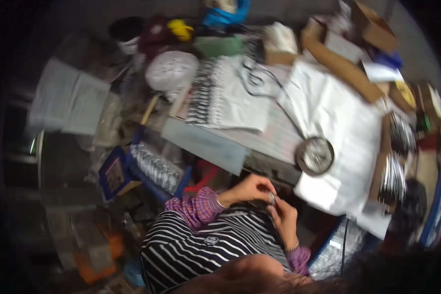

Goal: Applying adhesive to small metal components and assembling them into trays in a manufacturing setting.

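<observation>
My left hand (250, 189) and my right hand (285, 218) meet close in front of my striped apron, near the table's front edge. A small silvery piece (271, 197), too small and blurred to name, is pinched between my left fingertips. The fingers of my right hand are curled up against the same piece. Beyond the hands, on white paper, stands a round dark-rimmed dish (315, 156) with shiny small pieces inside. To the left lies a blue bin (154, 170) holding a row of shiny metal-like parts.
White sheets (323, 110) and a striped cloth or bag (230, 93) cover the table. A cardboard tube (343, 68) lies at the back right. Boxes of thin silvery strips (393, 179) line the right side. A bin with clear plastic packets (335, 245) sits at lower right.
</observation>
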Available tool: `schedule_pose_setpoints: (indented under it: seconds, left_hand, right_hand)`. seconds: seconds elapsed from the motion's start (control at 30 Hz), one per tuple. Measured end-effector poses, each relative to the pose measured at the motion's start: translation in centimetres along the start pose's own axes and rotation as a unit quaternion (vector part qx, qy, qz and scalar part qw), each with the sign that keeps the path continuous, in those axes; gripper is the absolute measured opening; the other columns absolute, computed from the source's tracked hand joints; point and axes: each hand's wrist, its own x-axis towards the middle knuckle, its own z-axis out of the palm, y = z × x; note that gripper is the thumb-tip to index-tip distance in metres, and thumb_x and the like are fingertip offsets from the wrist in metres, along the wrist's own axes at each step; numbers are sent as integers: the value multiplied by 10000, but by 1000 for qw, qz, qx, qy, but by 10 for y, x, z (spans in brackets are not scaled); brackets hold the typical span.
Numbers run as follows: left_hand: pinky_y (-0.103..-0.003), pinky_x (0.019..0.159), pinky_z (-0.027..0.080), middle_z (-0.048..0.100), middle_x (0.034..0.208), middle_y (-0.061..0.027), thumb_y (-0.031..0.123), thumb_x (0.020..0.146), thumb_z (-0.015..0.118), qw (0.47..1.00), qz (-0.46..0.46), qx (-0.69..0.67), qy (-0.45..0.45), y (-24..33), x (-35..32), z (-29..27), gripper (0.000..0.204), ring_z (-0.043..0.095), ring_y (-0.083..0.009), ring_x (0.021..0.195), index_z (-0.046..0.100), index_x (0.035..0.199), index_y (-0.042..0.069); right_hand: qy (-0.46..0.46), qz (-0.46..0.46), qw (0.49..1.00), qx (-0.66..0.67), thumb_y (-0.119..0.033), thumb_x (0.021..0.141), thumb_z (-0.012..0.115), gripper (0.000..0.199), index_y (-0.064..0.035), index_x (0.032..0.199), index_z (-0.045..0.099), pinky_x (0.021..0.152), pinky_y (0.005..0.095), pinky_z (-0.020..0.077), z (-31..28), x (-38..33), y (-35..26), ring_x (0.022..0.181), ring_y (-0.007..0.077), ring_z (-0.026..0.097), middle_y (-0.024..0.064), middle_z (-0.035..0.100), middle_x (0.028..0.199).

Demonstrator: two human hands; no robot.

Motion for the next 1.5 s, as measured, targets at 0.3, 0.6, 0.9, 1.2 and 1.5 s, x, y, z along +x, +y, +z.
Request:
schedule_pose_setpoints:
  seconds: [0.3,0.6,0.9,1.2,1.5]
  left_hand:
    - [-205,677,460,623,807,10,47,793,670,997,70,0,-14,21,-4,-18,221,554,-45,750,644,1012,23]
    - [-232,662,469,643,874,-8,68,809,633,895,240,215,309,105,-7,-195,180,574,-60,807,649,983,22]
    - [-420,829,424,625,948,-152,32,716,564,610,208,540,542,90,-40,-388,266,555,-354,911,617,976,32]
    - [-421,770,475,650,892,-172,76,829,524,581,234,554,548,104,-40,-393,214,609,-365,816,634,1007,29]
    - [-428,799,475,613,1003,-218,-75,725,569,505,97,628,584,126,-11,-436,305,571,-383,948,624,1021,-26]
  right_hand:
    - [7,-41,999,6,-19,801,629,266,37,1059,598,523,288,422,8,6,3,555,226,538,150,575,711]
    - [23,11,1000,13,-30,786,662,253,50,1022,618,492,248,393,21,2,7,544,110,494,126,586,691]
    - [23,6,1000,17,-24,792,653,249,63,1024,619,508,243,412,26,8,2,568,103,530,138,603,687]
    - [-6,24,1000,-1,-29,785,660,250,69,1012,619,553,260,452,31,10,9,601,168,598,179,635,753]
    - [10,44,999,-24,-36,779,669,272,69,1024,615,586,279,481,30,14,-5,673,224,656,204,648,802]
